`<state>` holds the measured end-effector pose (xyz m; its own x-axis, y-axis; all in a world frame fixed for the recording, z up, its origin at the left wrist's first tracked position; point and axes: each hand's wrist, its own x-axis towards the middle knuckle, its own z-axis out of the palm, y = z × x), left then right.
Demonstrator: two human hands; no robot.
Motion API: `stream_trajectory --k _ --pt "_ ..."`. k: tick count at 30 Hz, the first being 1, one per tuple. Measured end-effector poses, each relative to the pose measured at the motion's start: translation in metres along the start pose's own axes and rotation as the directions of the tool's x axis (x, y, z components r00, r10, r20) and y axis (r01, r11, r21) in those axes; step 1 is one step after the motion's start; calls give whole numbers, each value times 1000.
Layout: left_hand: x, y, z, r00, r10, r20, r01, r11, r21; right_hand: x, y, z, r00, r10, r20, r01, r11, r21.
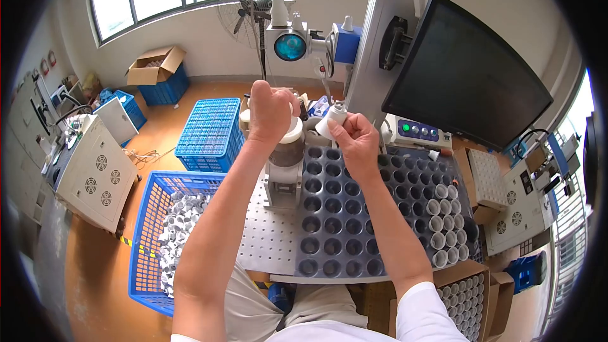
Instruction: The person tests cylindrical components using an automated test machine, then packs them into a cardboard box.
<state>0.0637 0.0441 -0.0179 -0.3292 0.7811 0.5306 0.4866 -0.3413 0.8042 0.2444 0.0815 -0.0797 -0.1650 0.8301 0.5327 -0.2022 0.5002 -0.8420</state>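
Observation:
My left hand [269, 113] is closed around a white plastic part, mostly hidden by the fingers, just above a round fixture with a white top [292, 133]. To its right, my right hand [358, 144] grips a white cone-shaped plastic housing [331, 121] between thumb and fingers, its narrow end tilted up. Below both hands lies a dark tray of round pockets [320, 215]. White cups [448, 221] fill several pockets on the tray's right side.
A blue basket [142, 240] of small white parts stands at left. A laser-like head with a teal lens [290, 47] hangs beyond my hands. A monitor [468, 69] and a control box with a green light [418, 132] are at right. A carton of white cups [465, 304] sits lower right.

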Motion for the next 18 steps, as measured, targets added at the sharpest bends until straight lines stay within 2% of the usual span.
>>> stream_trajectory --k 2,3,4,6,7,8,10,11,12,14,16,18 --pt "-5 14 -35 997 71 -22 -73 989 -126 9 -20 31 994 -67 91 77 991 -113" --pt "-12 11 -53 993 48 -105 -59 993 -100 9 -25 42 986 -75 150 104 974 -200" --pt "-22 3 -75 981 30 -192 -45 996 -74 8 -17 53 979 -138 151 168 965 -203" --pt "-52 -42 -118 963 7 -268 31 990 135 9 5 66 951 -269 156 298 931 -211" --pt "-71 -86 -139 952 32 -305 87 925 369 8 9 67 951 -261 166 297 922 -249" --pt "-96 -137 -155 943 62 -327 147 803 578 4 9 69 969 -208 134 230 957 -178" --pt "-153 -208 -159 987 8 -162 132 547 827 -6 8 76 994 -93 59 96 994 -48" --pt "-171 -210 -147 986 -152 -73 144 533 833 -9 15 78 994 -105 43 105 994 16" --pt "-184 -210 -127 952 -304 40 134 531 837 -14 16 76 980 -198 21 198 980 -33" --pt "-198 -199 -93 884 -421 201 126 630 767 -31 13 63 970 -243 -8 242 969 -44" --pt "-212 -218 -77 865 -375 333 0 665 747 -50 24 34 944 -329 15 324 923 -208" --pt "-210 -186 -69 811 -474 342 123 710 693 -68 32 -16 971 -238 36 235 902 -364"
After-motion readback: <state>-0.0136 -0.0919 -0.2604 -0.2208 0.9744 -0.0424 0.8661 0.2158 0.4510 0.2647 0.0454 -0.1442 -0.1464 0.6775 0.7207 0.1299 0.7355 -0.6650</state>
